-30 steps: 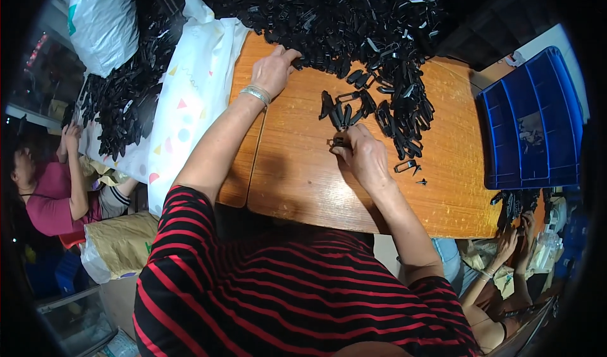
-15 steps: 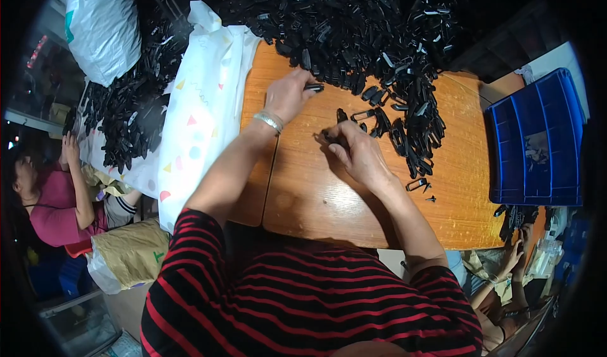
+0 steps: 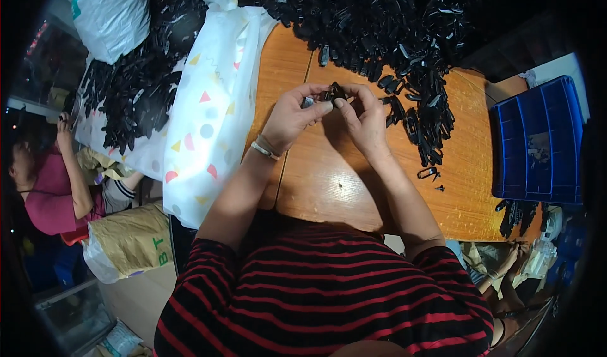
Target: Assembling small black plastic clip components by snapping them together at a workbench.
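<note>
My left hand and my right hand meet over the wooden table. Between their fingertips is a small black plastic part, pinched from both sides. A second dark, shiny piece shows between the fingers of my left hand. The fingers cover much of both pieces, so their exact kind and whether they are joined cannot be made out. Beyond my hands lies a large heap of similar long black plastic parts. A trail of them runs down to the right of my right hand.
A white patterned sheet covers the table's left part, with another black heap beyond it. A blue crate stands on the right. A loose frame-shaped piece lies on the wooden table. Co-workers sit at both sides.
My hands, apart before, have come together over the table. My left hand drew back from the heap's edge with a black piece; my right hand moved up to meet it.
</note>
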Motion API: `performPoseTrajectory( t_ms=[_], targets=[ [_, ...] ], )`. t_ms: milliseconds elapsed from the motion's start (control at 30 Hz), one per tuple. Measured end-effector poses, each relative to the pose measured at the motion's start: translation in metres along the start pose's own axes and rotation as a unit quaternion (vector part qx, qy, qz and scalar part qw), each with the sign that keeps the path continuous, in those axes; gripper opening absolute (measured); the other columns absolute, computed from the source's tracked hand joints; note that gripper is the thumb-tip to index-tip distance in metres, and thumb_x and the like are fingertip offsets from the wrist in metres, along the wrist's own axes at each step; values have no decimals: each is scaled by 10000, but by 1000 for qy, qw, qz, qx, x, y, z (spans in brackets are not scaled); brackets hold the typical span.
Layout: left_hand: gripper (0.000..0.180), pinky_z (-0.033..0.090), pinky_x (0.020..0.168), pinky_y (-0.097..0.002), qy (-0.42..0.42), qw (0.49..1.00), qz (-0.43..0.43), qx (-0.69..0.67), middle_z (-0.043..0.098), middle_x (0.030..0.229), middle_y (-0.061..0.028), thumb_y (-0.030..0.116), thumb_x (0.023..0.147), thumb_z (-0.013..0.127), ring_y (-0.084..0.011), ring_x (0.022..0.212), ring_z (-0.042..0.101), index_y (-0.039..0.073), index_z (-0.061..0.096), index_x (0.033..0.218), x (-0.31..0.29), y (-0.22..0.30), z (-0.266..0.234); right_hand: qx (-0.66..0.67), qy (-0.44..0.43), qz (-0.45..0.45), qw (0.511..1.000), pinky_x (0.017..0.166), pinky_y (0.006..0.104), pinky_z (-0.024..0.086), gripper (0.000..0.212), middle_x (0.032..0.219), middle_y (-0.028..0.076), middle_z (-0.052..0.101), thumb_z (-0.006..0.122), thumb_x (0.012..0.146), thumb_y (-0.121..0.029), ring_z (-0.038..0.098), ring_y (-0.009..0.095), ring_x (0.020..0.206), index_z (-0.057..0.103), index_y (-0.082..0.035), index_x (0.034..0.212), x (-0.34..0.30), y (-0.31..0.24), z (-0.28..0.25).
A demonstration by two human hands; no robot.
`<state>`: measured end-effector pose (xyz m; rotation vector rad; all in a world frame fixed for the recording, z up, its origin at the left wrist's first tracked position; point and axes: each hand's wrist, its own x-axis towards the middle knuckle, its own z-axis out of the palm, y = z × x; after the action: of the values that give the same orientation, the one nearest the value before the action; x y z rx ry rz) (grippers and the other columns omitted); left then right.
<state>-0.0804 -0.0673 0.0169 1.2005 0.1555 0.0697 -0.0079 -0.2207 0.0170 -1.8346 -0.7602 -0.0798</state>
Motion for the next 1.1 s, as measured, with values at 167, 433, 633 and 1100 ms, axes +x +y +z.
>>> performPoseTrajectory(
  t_ms=[167,433,633,1100],
  targets=[
    [255,430,609,-167,50,996,65,-30,628,826,22,83,894,650,-19,681,517,-9,613,1130,-24,-16,10,220,-24,108,969,659,193,474,231,934,7,603,648,887,-39,565,52,760,595,22,1104,-25,-15,3],
    [219,390,572,-149,82,985,113,99,635,840,33,62,888,649,9,642,471,-12,635,1093,-42,-2,39,108,2,0,994,634,185,455,233,910,10,591,662,862,-23,552,55,740,609,13,1087,-43,-31,-25],
    [223,391,593,-146,68,980,136,125,639,867,44,50,876,653,10,675,475,0,656,1093,-49,-3,57,52,44,-53,996,583,198,437,224,870,28,581,690,821,-16,542,72,684,643,-18,1040,-55,-39,-41],
    [224,381,576,-160,73,904,299,297,601,962,-14,46,932,559,-25,688,486,-14,628,1136,-71,-42,56,-49,63,-100,992,560,293,484,305,885,109,570,742,739,-20,592,208,680,604,-12,1011,-94,-26,-16]
  ],
)
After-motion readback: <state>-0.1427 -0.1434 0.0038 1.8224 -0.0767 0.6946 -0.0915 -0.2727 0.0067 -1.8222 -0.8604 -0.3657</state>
